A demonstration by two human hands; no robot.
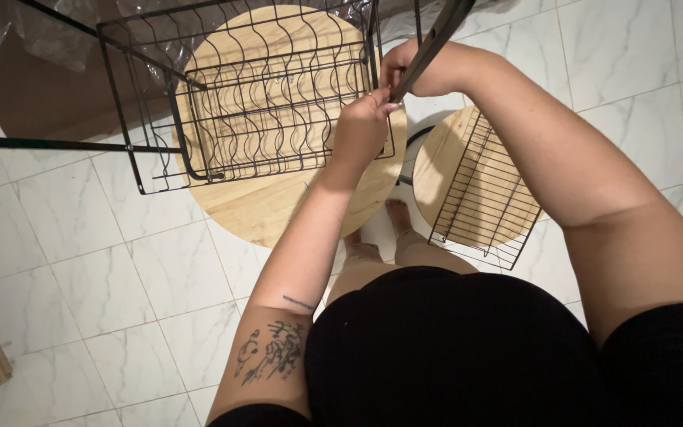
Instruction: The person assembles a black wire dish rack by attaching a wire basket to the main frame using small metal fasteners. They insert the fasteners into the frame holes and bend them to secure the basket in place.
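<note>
Both hands work on a black wire dish rack (pixel 262 103) above a round wooden tabletop (pixel 262 209). The left hand (pixel 361 130) and right hand (pixel 428 67) each pinch its dark metal bar (pixel 428 47). Fitting the bar looks under way; it needs lining up

Both hands, left hand (pixel 360 130) and right hand (pixel 428 69), on black metal bar (pixel 436 39) above wire rack (pixel 278 111).

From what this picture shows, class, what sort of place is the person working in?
Probably a room in a home, mid-assembly of a kitchen rack: white marble-look floor tiles, a black wire dish rack on a round wooden stool, and clear plastic wrapping lying nearby.
</note>
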